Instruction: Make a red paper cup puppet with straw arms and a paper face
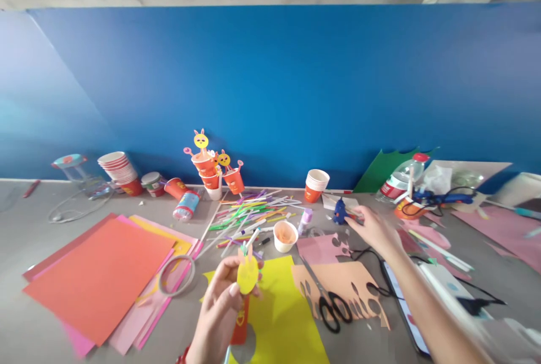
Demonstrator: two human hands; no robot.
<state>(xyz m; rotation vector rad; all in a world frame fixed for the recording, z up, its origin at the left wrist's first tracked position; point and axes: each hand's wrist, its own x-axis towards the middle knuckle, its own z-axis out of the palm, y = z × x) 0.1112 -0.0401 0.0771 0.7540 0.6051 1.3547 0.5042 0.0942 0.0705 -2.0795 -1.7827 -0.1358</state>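
Observation:
My left hand is closed on a yellow paper rabbit face fixed to a stick, held up over a yellow sheet. My right hand reaches out to the right and touches the blue glue gun on the table; its fingers are blurred and seem to curl toward the gun. Black-handled scissors lie on a cut peach paper sheet between my two arms.
Orange and pink paper sheets lie at left, with a tape ring. Coloured straws, a small white cup, finished orange cup rabbits, cup stacks, a water bottle and a phone stand around. A blue wall closes the back.

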